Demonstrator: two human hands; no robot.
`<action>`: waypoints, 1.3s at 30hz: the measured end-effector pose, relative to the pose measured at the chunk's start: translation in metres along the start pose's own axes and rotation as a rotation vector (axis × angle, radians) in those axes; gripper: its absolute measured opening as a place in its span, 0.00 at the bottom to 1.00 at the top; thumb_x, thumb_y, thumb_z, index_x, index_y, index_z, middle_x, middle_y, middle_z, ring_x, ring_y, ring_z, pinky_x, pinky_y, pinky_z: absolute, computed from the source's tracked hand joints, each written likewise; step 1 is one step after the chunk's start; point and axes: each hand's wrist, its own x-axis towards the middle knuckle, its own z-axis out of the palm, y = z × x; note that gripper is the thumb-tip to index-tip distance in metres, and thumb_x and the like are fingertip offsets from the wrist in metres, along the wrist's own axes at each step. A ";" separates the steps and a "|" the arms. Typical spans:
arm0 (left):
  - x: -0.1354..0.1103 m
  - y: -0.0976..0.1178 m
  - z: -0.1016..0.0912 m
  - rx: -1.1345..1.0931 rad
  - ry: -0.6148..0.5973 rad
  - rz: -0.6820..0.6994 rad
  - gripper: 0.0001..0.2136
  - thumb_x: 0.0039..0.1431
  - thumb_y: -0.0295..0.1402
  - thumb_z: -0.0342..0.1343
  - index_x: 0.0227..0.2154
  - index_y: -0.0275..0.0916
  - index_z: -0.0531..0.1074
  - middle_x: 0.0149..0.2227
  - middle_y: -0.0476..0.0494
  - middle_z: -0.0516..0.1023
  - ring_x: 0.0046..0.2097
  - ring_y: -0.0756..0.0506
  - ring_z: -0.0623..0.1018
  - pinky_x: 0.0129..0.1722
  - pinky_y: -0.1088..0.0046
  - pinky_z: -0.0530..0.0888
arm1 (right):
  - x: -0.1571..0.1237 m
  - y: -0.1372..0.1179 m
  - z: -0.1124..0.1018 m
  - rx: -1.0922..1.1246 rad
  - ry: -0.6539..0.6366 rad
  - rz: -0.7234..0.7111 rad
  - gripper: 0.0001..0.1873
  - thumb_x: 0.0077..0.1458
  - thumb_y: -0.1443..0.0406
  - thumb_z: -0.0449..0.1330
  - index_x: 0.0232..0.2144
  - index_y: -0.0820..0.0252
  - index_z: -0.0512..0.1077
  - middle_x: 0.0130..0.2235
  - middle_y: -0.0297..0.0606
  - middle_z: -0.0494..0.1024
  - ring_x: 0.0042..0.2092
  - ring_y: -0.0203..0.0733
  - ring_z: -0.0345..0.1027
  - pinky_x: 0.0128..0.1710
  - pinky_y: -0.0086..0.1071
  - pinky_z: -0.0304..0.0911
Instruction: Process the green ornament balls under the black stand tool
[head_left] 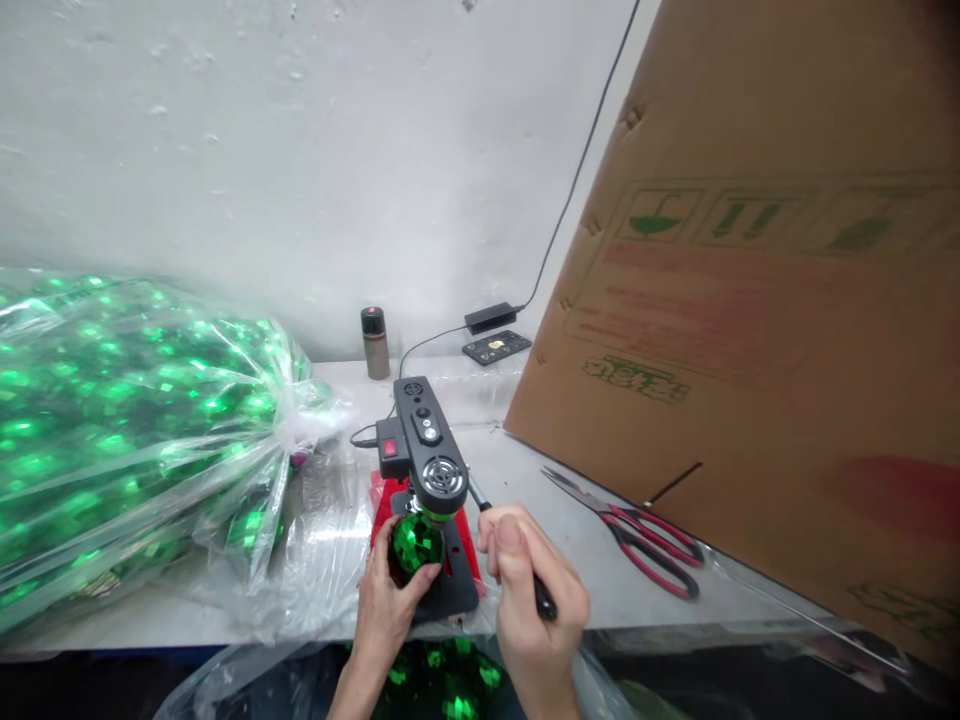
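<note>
My left hand (390,590) is closed round a shiny green mirrored ball (417,545), thumb at the front and fingers along its left side. The ball sits under the head of a small black bench press machine (429,440), which has a red switch on its left box. What lies between the ball's top and the machine head is partly hidden. My right hand (532,590) wraps round the black-handled lever (546,600) on the machine's right side. A red sheet (386,508) shows beneath the machine's base.
Clear plastic bags of green mirrored balls (135,430) fill the left. A tall cardboard box (750,330) leans at right, with red-handled scissors (637,540) beside it. A spray can (375,343), a power adapter (491,318) and a phone (496,347) stand at the wall. Another ball bag (442,680) hangs below.
</note>
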 end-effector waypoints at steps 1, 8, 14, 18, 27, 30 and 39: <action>-0.001 0.000 0.001 0.015 0.002 0.005 0.38 0.50 0.54 0.67 0.62 0.40 0.72 0.63 0.29 0.82 0.66 0.26 0.80 0.68 0.43 0.74 | 0.000 -0.001 0.000 -0.002 0.001 0.006 0.21 0.78 0.69 0.53 0.28 0.55 0.65 0.26 0.30 0.67 0.27 0.34 0.64 0.27 0.30 0.60; -0.002 0.010 0.006 0.091 0.020 -0.023 0.40 0.52 0.56 0.65 0.64 0.40 0.70 0.63 0.27 0.83 0.66 0.24 0.81 0.66 0.41 0.76 | 0.004 -0.004 0.001 -0.003 0.000 0.045 0.21 0.79 0.68 0.53 0.28 0.55 0.63 0.26 0.28 0.64 0.27 0.32 0.62 0.27 0.27 0.59; 0.002 0.012 0.004 0.123 -0.025 -0.071 0.43 0.52 0.58 0.63 0.66 0.39 0.69 0.63 0.27 0.83 0.64 0.23 0.83 0.66 0.40 0.76 | 0.008 -0.005 0.004 -0.022 0.016 0.038 0.23 0.80 0.65 0.51 0.27 0.54 0.61 0.26 0.28 0.63 0.26 0.33 0.61 0.26 0.28 0.59; 0.006 0.007 0.000 0.112 -0.022 -0.060 0.43 0.52 0.60 0.64 0.66 0.40 0.69 0.64 0.28 0.82 0.66 0.24 0.81 0.67 0.43 0.76 | 0.009 -0.006 0.003 -0.038 0.003 0.036 0.23 0.80 0.65 0.51 0.27 0.54 0.62 0.26 0.29 0.63 0.27 0.33 0.62 0.27 0.29 0.60; 0.023 -0.006 -0.019 -0.198 -0.040 -0.237 0.42 0.63 0.72 0.52 0.61 0.40 0.77 0.66 0.30 0.82 0.71 0.29 0.78 0.74 0.47 0.72 | 0.007 -0.008 0.004 -0.022 -0.003 0.039 0.23 0.79 0.67 0.52 0.27 0.54 0.61 0.26 0.28 0.63 0.27 0.33 0.61 0.27 0.29 0.59; 0.024 -0.011 -0.020 -0.187 -0.060 -0.215 0.42 0.61 0.71 0.56 0.62 0.39 0.77 0.66 0.30 0.82 0.71 0.28 0.76 0.74 0.46 0.71 | 0.007 -0.007 0.004 -0.014 -0.005 0.039 0.23 0.79 0.67 0.52 0.27 0.54 0.61 0.26 0.28 0.62 0.27 0.33 0.61 0.27 0.29 0.59; 0.002 -0.006 0.005 0.079 -0.003 0.038 0.37 0.58 0.57 0.64 0.64 0.38 0.71 0.62 0.28 0.83 0.66 0.25 0.81 0.70 0.39 0.73 | 0.006 -0.006 0.001 -0.010 -0.020 0.034 0.21 0.79 0.69 0.51 0.28 0.54 0.61 0.27 0.28 0.62 0.28 0.33 0.61 0.28 0.28 0.58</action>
